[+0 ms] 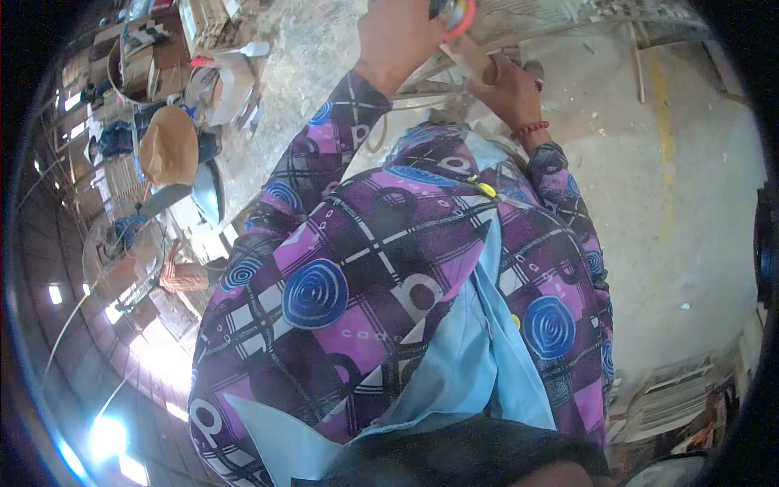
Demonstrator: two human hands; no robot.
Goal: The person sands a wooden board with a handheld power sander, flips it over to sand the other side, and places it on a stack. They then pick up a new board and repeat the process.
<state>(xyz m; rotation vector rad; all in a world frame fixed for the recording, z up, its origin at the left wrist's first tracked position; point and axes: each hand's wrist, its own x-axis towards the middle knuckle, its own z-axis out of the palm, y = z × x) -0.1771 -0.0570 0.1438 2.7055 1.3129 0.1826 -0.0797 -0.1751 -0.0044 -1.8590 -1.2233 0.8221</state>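
Wood strip [466, 57], between the hands, looked light, stiff, not slippery (edges probably the best hold), with right hand [511, 96] clutching it and left hand [403, 39] seemingly gripping a red-rimmed tool [463, 19].

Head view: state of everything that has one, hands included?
left hand: at the red-edged object, grip not readable
red-edged object: partly out of frame
right hand: closed on the wooden piece
wooden piece: held
red bracelet: worn, right wrist
patterned shirt: worn, gapping over light blue cloth
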